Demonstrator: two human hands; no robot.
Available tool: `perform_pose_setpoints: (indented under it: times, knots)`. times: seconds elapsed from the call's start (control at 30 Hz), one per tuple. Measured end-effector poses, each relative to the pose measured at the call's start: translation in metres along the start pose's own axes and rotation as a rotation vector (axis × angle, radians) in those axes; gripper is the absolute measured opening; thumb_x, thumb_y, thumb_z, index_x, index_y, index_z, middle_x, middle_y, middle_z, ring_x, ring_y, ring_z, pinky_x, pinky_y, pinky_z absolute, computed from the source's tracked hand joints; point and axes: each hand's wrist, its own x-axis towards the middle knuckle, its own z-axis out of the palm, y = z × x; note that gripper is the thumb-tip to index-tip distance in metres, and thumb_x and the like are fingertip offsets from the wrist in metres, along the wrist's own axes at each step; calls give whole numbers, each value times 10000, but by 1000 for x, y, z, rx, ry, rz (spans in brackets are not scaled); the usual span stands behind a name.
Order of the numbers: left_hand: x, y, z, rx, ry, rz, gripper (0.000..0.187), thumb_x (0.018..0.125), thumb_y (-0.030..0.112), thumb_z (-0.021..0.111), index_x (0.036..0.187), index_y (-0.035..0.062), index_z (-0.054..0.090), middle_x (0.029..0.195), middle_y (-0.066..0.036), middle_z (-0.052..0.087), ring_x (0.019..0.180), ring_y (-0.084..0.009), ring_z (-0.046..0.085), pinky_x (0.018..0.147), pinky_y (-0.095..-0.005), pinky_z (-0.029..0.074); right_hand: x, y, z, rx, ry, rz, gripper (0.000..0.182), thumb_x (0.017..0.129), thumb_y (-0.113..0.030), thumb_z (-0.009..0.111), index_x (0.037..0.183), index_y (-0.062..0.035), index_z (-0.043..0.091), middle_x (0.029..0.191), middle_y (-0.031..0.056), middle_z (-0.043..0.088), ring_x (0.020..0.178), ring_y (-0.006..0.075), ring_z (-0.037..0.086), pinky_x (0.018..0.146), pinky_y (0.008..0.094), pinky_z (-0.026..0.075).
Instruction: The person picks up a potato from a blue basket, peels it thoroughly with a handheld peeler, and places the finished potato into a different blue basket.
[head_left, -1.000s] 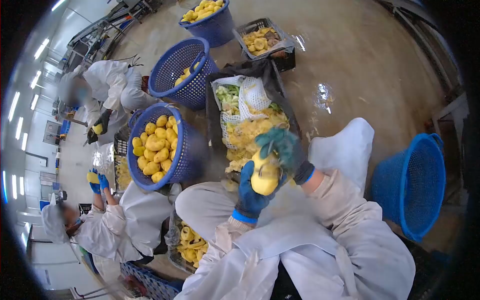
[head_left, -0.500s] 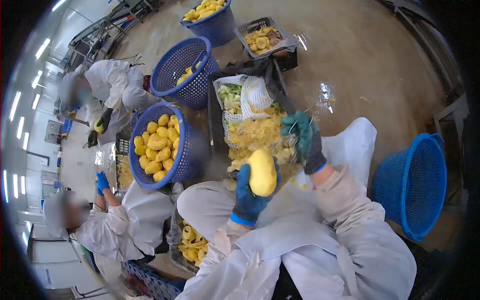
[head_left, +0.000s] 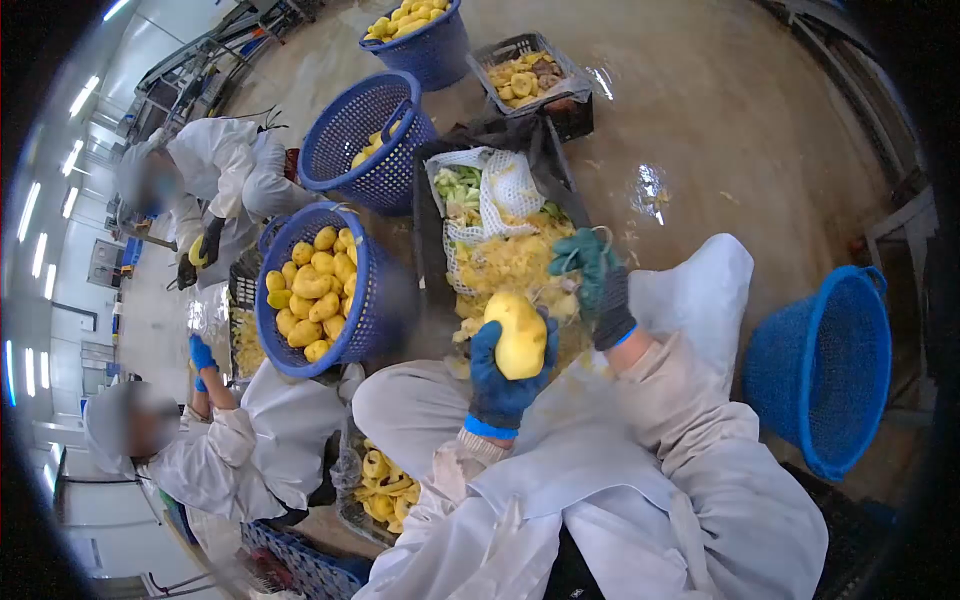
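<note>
A food-processing hall. Long tube lights (head_left: 83,96) line white walls (head_left: 75,280), and metal machinery frames (head_left: 205,75) stand by the upper-left edge of the wet floor (head_left: 740,120). Two seated co-workers (head_left: 225,465) wear white coats and head coverings. On the floor are perforated blue baskets (head_left: 380,300) of yellow oval produce (head_left: 312,285) and a black crate (head_left: 574,118) of scraps.

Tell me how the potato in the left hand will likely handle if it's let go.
The potato is probably slippery, since its surface looks smooth. Its rounded, oblong shape suggests it could roll if put down. It likely feels firm, showing no sag in the left hand.
</note>
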Motion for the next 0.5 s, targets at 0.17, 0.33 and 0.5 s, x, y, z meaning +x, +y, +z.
perform_pose_setpoints:
  times: [0.17, 0.33, 0.5]
  knots:
    - [13, 5, -13, 12, -117, -133, 408, 860, 349, 592, 1205, 138, 541, 1171, -87, 588, 1076, -244, 550, 889, -420, 476, -10, -9, 12, -384, -13, -79, 316, 958, -342, 491, 955, -37, 576, 886, 73, 640, 703, 145, 602, 607, 280, 504]
    - [6, -1, -7, -16, 53, 6, 407, 894, 373, 542, 1219, 127, 528, 1182, -102, 582, 1072, -238, 563, 860, -415, 495, -3, -14, 13, -252, 98, -93, 320, 952, -346, 508, 982, -34, 570, 889, 96, 643, 692, 163, 610, 618, 292, 514]
    - [14, 5, -30, 91, -139, -92, 401, 919, 370, 491, 1233, 122, 514, 1192, -104, 574, 1059, -237, 573, 872, -405, 492, -15, -8, 22, -293, -15, 285, 364, 946, -336, 518, 1040, 10, 580, 887, 115, 652, 698, 170, 626, 613, 295, 509]
